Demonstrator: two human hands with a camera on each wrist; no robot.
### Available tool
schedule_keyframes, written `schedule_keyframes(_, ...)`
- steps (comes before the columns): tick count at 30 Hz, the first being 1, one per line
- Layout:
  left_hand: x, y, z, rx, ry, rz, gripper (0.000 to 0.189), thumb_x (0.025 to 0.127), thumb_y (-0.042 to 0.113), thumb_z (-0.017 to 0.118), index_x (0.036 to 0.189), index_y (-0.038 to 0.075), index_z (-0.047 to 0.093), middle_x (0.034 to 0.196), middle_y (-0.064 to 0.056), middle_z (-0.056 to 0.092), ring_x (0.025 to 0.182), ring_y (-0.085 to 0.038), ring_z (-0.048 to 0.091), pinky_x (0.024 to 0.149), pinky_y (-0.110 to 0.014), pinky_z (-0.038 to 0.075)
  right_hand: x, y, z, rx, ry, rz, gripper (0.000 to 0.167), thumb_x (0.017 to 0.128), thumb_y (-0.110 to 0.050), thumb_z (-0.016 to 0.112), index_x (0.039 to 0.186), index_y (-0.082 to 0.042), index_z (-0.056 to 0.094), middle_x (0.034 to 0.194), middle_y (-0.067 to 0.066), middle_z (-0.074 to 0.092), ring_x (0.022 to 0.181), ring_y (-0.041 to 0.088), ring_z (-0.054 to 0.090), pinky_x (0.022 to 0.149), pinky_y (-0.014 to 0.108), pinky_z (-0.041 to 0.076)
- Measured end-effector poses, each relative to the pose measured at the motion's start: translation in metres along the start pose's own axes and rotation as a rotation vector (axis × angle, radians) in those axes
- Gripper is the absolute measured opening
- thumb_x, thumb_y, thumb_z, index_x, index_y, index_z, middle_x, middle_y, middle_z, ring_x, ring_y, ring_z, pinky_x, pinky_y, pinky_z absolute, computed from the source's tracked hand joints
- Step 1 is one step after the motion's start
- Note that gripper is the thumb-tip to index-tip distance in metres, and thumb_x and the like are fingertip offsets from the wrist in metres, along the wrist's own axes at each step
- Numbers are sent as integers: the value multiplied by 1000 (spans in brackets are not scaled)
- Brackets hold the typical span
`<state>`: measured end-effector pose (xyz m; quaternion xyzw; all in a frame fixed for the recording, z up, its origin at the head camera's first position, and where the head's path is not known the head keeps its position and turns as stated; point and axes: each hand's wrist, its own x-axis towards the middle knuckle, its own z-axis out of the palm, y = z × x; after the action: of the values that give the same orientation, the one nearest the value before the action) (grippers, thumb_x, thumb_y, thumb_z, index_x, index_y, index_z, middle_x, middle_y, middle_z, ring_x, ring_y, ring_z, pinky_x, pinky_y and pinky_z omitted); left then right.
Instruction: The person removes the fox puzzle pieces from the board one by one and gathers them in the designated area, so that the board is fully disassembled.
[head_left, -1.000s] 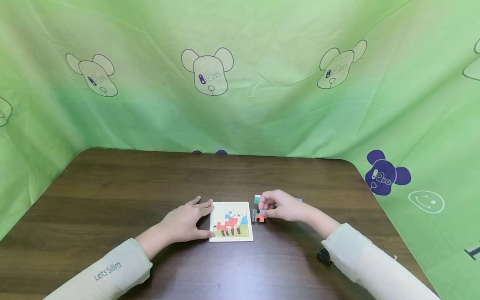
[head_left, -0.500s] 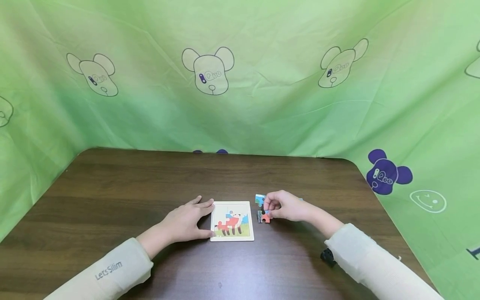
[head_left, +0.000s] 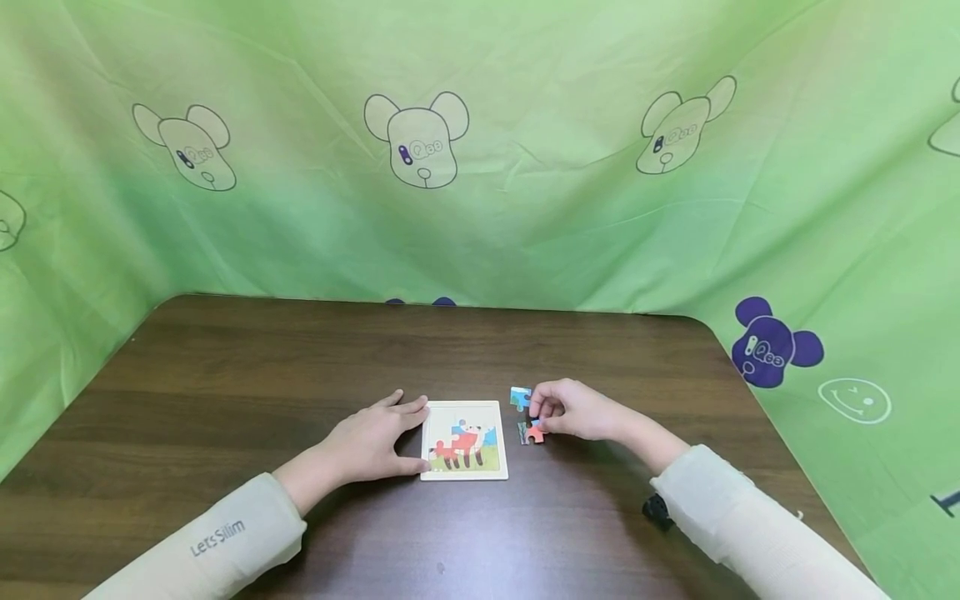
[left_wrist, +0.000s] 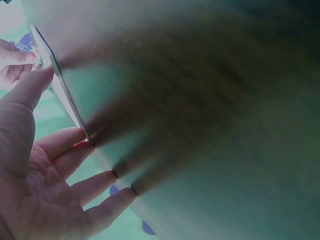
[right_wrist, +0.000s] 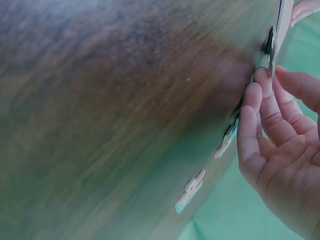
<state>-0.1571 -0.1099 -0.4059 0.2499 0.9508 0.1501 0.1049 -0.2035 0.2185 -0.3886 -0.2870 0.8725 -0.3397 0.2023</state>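
Observation:
In the head view a square puzzle tray (head_left: 465,477) with a pale rim lies flat, a partly filled fox picture inside. My left hand (head_left: 367,442) rests at its left side with fingers spread, thumb at the near corner and index finger at the far one. To the right of the tray, my right hand (head_left: 581,411) pinches a red-orange jigsaw piece (head_left: 535,433) between thumb and fingertips. That hand's own view shows the pinched piece edge-on, close over the table. A blue jigsaw piece (head_left: 520,398) lies just beyond the fingers.
The right wrist view shows two more jigsaw pieces on the tabletop, one nearer the fingers (right_wrist: 227,139) and one farther off (right_wrist: 190,191). A dark wooden table (head_left: 300,358) is backed by a green printed curtain (head_left: 525,242). Under the right sleeve sits a small black object (head_left: 657,511).
My right hand has shifted slightly right, bringing the red-orange piece farther from the tray. More of the blue piece shows now. My left hand and the tray have stayed put.

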Motion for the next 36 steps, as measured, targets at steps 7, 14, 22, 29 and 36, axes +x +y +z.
schedule_keyframes(7, 0, -1, 0, -3, 0, 4, 77, 83, 52, 75, 146, 14, 52, 157, 0, 43, 148, -38, 33, 105, -57, 45, -1, 0, -2, -34, 30, 4, 8, 85, 6, 63, 92, 2, 63, 77, 3, 63, 71, 9, 55, 66, 21, 49)
schedule_keyframes(14, 0, -2, 0, -6, -3, 1, 78, 82, 52, 75, 146, 14, 52, 156, -1, 44, 148, -39, 33, 105, -57, 45, 5, -10, 5, -41, 41, -28, 9, 88, 5, 62, 94, 2, 67, 81, 3, 67, 71, 7, 56, 66, 19, 48)
schedule_keyframes(22, -1, -2, 0, -11, 12, 10, 77, 82, 51, 76, 145, 13, 53, 156, -1, 45, 147, -39, 34, 103, -58, 47, 20, -27, 16, -40, 10, -54, 13, 89, 3, 62, 99, 1, 68, 78, -1, 64, 66, 5, 54, 64, 19, 47)
schedule_keyframes(29, -1, -1, -1, -8, 7, 10, 77, 82, 52, 75, 145, 13, 53, 156, -2, 45, 147, -39, 34, 104, -58, 46, 36, -36, 26, -117, -5, -124, 11, 89, -2, 65, 100, -2, 70, 79, -3, 62, 67, 1, 50, 63, 18, 48)
schedule_keyframes(36, 0, -2, 1, -11, 3, 0, 76, 82, 52, 76, 144, 14, 54, 156, -1, 45, 147, -38, 34, 104, -57, 47, 48, -44, 34, -176, -27, -170, 14, 88, -2, 68, 101, -3, 70, 81, -2, 62, 70, 0, 50, 66, 17, 47)
